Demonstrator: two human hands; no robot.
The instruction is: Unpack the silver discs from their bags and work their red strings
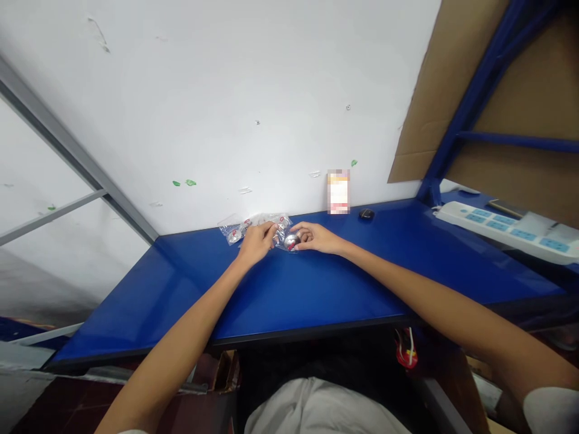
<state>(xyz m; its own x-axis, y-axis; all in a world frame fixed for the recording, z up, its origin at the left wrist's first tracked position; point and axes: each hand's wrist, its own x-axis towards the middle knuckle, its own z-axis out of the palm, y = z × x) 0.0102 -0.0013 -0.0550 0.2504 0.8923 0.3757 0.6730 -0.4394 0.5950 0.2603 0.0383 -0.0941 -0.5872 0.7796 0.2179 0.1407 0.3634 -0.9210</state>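
Note:
A round, shiny metal piece (292,240) in a clear plastic bag with red print lies on the blue table, close to the wall. My right hand (316,237) curls its thumb and fingers around the right side of this piece. Just to the left, my left hand (257,241) has its fingers closed in a pinch among the clear bags; what exactly sits between the fingertips is hidden. Beside and behind my left hand, another clear bag (234,235) with red print holds a small silvery piece. More crinkled bags lie partly covered by my fingers.
Against the white wall (253,90) stands a small blurred box (339,193), with a dark rounded object (367,214) beside it. A white power strip (511,232) lies on the right. Blue frame bars (470,102) and cardboard (420,120) rise at the right end of the blue table (289,295).

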